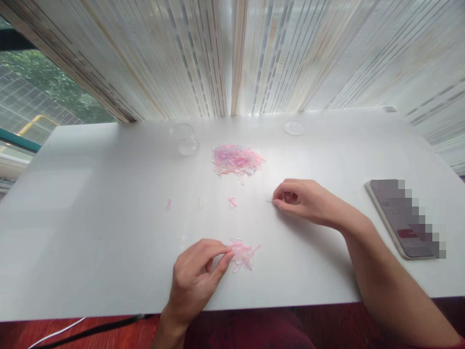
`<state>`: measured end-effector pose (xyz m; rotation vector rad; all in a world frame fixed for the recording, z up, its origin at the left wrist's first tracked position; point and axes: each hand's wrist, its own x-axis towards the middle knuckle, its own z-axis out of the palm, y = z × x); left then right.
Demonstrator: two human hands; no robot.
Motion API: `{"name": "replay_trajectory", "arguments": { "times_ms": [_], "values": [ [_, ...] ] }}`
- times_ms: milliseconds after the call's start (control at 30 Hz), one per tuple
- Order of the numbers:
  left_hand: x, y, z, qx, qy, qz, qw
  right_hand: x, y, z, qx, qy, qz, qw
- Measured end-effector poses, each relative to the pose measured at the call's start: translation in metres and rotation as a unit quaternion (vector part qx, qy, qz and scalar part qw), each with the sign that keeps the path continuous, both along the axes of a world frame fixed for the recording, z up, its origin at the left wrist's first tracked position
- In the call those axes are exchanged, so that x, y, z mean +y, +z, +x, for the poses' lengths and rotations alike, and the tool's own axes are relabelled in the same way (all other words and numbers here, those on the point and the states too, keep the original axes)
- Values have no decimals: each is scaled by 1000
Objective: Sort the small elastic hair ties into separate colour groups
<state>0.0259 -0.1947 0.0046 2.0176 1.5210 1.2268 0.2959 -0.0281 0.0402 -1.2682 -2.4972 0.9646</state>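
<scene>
My left hand (199,269) is closed in a pinch at the left edge of a small pile of pink and pale rubber bands (245,256); bands meet its fingertips, though how many it grips is hidden. Farther right, my right hand (303,201) pinches a thin pale rubber band (269,200) just over the table. To its left, a spaced row holds a purple band (168,204), a whitish band (200,203) and a pink band (232,202). Behind the row lies a larger heap of pastel rubber bands (237,160).
Clear round containers (188,146) stand at the back left of the white table (109,261), and a clear round lid (294,127) lies at the back right. A phone (403,218) rests beside my right forearm. Striped curtains (232,58) hang along the table's far edge.
</scene>
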Motion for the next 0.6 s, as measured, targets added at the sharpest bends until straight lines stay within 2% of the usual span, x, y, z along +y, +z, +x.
{"name": "replay_trajectory", "arguments": {
  "times_ms": [200, 433, 600],
  "values": [
    [0, 0, 0, -3, -6, -3, 1000, -2, 4, -5, 0, 17, -23, 1000],
    [1, 1, 1, 1, -6, -3, 1000, -8, -1, -11, 7, 24, 12, 1000],
    [1, 1, 1, 4, -5, -4, 1000, -14, -9, -23, 22, 1, 44, 999]
  ]
}}
